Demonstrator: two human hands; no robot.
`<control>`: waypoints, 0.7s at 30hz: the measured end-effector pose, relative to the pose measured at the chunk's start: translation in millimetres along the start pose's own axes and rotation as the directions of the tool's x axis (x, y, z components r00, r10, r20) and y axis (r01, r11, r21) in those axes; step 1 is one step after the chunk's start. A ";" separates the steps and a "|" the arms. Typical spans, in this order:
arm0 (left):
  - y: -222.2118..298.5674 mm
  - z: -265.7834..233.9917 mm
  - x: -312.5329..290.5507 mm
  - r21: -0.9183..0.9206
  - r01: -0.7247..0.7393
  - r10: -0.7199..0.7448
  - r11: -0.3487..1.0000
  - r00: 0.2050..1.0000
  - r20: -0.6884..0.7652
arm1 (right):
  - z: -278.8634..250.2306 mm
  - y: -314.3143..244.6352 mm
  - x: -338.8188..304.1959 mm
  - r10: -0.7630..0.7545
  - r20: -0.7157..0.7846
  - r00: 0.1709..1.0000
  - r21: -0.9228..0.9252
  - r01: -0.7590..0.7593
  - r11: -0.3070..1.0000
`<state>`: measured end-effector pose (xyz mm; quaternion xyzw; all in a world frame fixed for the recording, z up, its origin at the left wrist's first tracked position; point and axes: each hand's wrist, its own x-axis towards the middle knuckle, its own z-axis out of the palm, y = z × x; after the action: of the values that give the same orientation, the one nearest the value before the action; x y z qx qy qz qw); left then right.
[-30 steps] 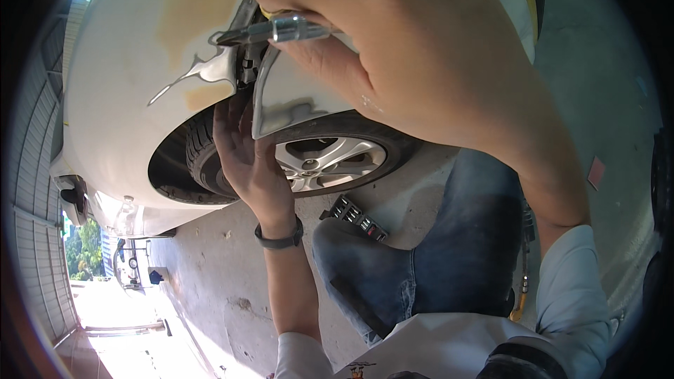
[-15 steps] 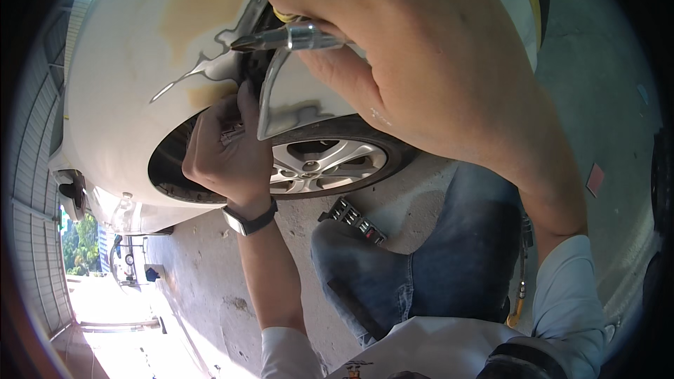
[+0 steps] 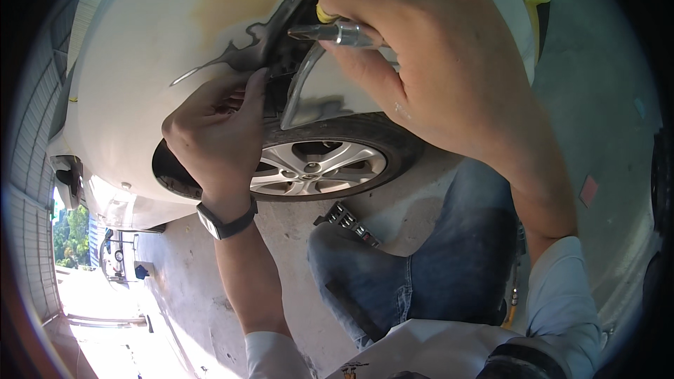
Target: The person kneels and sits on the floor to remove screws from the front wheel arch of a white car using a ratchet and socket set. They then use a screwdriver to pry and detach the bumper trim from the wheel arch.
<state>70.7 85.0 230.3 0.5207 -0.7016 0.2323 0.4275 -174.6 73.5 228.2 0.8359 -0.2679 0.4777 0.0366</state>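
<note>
My right hand (image 3: 449, 63) is closed round a screwdriver with a shiny metal collar (image 3: 347, 34); its dark tip points left across a gap between car panels. Something yellow (image 3: 324, 14) shows by the fingers. On one side of that dark gap lies the white body panel (image 3: 133, 56), with a tan patch and bare grey marks; on the other, the white panel corner (image 3: 326, 84) stands apart. My left hand (image 3: 214, 137), wearing a watch (image 3: 226, 223), is curled beside the gap above the wheel arch, thumb up. What its fingers hold, if anything, is hidden.
Below the panels is a tyre with a silver spoked wheel (image 3: 316, 168). An opened bit or socket case (image 3: 349, 222) lies on the concrete by my knee (image 3: 337, 256). A pink sheet (image 3: 588, 191) and an orange-yellow hose end (image 3: 513, 302) are at the right.
My right hand and the screwdriver have moved right relative to the view. My left hand has drawn away from the panel corner, leftward, and its thumb has come out of the gap.
</note>
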 end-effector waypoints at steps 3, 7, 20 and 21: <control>-4.3 -0.6 0.2 -0.018 -0.054 0.054 0.998 0.998 0.013 | -4.3 -7.7 -1.7 0.018 -0.006 1.000 -0.057 -0.019 0.998; -1.7 6.2 -2.1 -0.008 -0.173 0.171 0.985 0.976 -0.137 | -3.6 -7.3 -1.1 0.024 -0.016 1.000 -0.021 -0.025 0.999; -13.8 12.3 -66.6 -0.039 -0.002 -0.004 0.999 0.987 -0.158 | 5.9 12.3 -3.0 -0.094 -0.036 0.995 -0.054 0.092 0.994; -13.7 17.5 -75.8 -0.077 0.054 -0.060 0.996 0.995 -0.080 | 7.3 12.2 -2.9 -0.104 -0.065 0.992 -0.053 0.101 0.993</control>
<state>84.1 107.0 155.7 0.5142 -0.6763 0.2150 0.4817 -175.9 62.0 219.5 0.8308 -0.2348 0.4964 0.0908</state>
